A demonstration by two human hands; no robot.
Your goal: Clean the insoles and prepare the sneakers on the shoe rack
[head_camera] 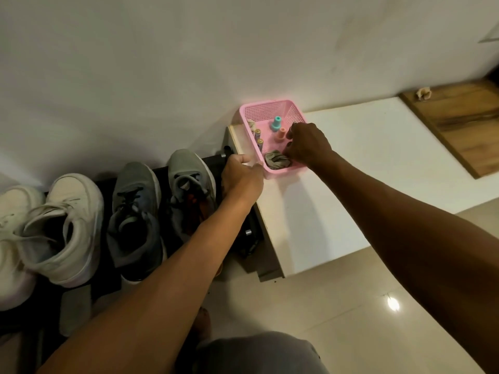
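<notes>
Two grey sneakers (135, 211) and two white sneakers (70, 225) stand side by side on the black shoe rack (162, 172), with their toes to the wall. Just right of the rack is a white cabinet (351, 163). A pink basket (272, 107) sits on its far left corner. The left hand (241, 179) holds the near corner of the basket, with its fingers bent on the rim. The right hand (307, 144) is down inside the basket with its fingers curled, right at the edge of a crumpled grey cloth (275, 161) (I cannot tell if it is pinching the cloth or only touching it). A teal bottle (276, 124), a peach bottle (281, 134) and some batteries (259, 137) stand in the basket too. A flat grey strip (74, 311) lies in front of the white sneakers.
</notes>
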